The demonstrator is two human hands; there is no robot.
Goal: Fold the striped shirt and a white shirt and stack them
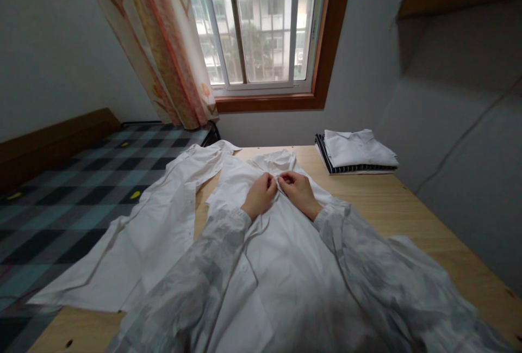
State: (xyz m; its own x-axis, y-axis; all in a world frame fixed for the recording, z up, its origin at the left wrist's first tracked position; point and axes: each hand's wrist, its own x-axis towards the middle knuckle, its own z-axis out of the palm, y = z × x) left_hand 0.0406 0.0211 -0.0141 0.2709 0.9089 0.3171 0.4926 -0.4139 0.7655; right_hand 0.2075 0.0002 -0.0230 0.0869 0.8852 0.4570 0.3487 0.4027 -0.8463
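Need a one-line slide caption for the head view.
Both hands, left hand and right hand, pinch the placket of a white shirt spread on a wooden table.

Home bedroom: plaid bed (61, 200), curtained window (253, 21), folded shirts (356, 150).

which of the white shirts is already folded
The white shirt at the table's far right, folded on top of a striped garment. The white shirt under the hands lies spread open, sleeve trailing left.
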